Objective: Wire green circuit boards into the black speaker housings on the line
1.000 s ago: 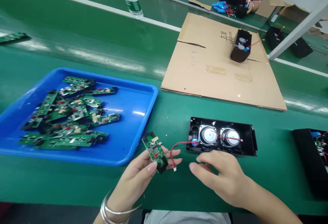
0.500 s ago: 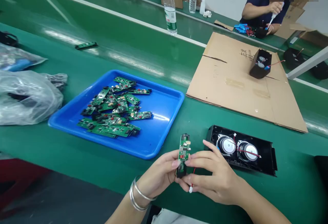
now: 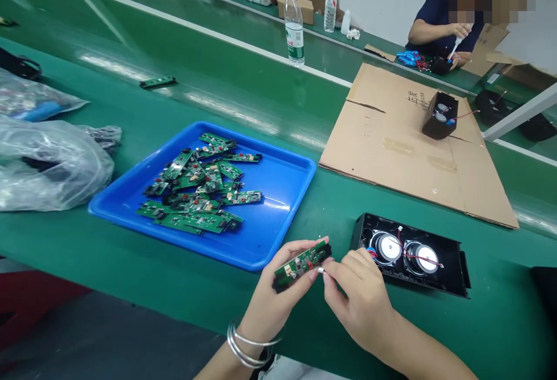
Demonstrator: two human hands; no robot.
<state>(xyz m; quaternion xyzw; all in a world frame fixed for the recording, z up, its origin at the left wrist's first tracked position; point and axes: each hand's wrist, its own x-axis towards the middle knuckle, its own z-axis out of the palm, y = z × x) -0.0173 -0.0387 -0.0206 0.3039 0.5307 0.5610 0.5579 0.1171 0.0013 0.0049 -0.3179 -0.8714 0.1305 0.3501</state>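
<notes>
Surface (image 3: 491, 264): green, stretching left to right; at its far right, across a white-edged divide, another person (image 3: 439, 29) is at work.
Cardboard sheet (image 3: 369, 130): flat at the far right, perhaps as padding beneath the upright second case (image 3: 438, 127).
Blue tray (image 3: 278, 226): left of centre; its raised rim likely keeps the loose green boards (image 3: 191, 217), heaped toward its left side, from straying.
Clear plastic bag (image 3: 65, 177): slumped at the left, just beside the tray.
Black speaker case (image 3: 452, 252): on its back near the right, just beyond the right hand, its inner side up so that two round speakers (image 3: 389, 249) and their thin wires can be reached.
Left hand (image 3: 274, 299): fingers wrapped round the circuit board's edges, apparently to steady it without covering the parts.
Right hand (image 3: 363, 296): fingertips pinched together, seemingly on the white plug; the other fingers curl, and the hand hides any lead.
Circuit board (image 3: 300, 264): between tray and case, tilted, right end higher, component face toward the person, probably for a clear view.
White plug (image 3: 321, 270): at the board's near edge, by the left thumb; whether it touches the board cannot be told.
</notes>
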